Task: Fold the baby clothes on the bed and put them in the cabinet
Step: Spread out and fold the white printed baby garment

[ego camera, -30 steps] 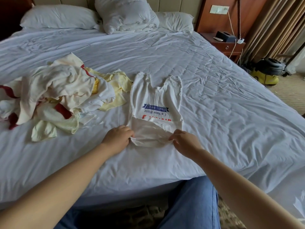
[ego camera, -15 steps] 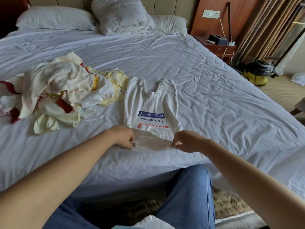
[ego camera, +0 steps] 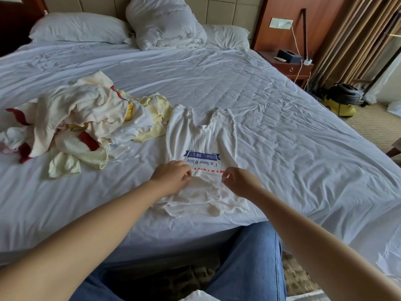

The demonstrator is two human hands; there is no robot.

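White bodysuit on bed | left hand, right hand each pinch its fold | clothes pile just left

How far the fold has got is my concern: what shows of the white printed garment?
The white printed garment, thin fabric, lies flat on the bed, two narrow ends toward the pillows, blue "I'm Snow White" print upside down. Its near end is folded over and rumpled; left hand and right hand pinch it there.
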